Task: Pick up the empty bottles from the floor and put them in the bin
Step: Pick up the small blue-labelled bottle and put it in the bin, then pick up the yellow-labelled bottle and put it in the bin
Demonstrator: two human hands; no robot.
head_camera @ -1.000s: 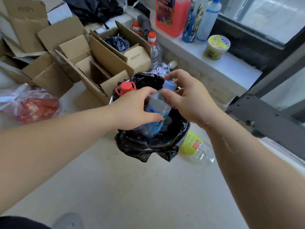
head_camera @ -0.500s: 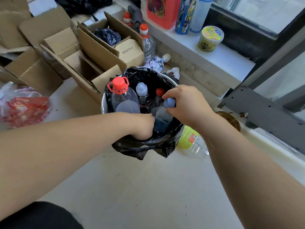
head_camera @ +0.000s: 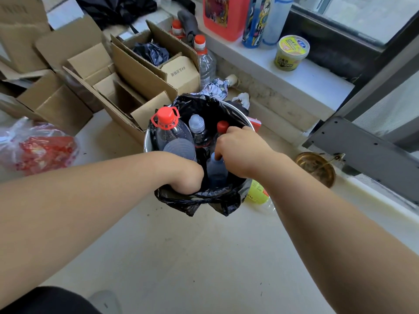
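Note:
A metal bin (head_camera: 146, 145) lined with a black bag (head_camera: 204, 105) stands on the floor. Inside stand a big clear bottle with a red cap (head_camera: 166, 120), a clear-capped bottle (head_camera: 196, 123), a red-capped bottle (head_camera: 222, 126) and a blue-labelled bottle (head_camera: 216, 171). My right hand (head_camera: 240, 150) is over the bin, its fingers curled down on the top of the blue-labelled bottle. My left hand (head_camera: 186, 175) reaches inside the near rim, and its fingers are hidden. A yellow-labelled bottle (head_camera: 257, 194) lies on the floor right of the bin, partly behind my right forearm.
Open cardboard boxes (head_camera: 127, 82) crowd the left and back. A red-capped bottle (head_camera: 205, 62) stands beside them. A red plastic bag (head_camera: 38, 150) lies at the left. The window ledge holds a red jug (head_camera: 224, 17) and a yellow tub (head_camera: 291, 52). A brass dish (head_camera: 315, 166) sits at the right.
Both hands have gone down from above the bin into it with the blue-labelled bottle. The bottle now stands deep among the others, and my left hand has sunk behind the rim.

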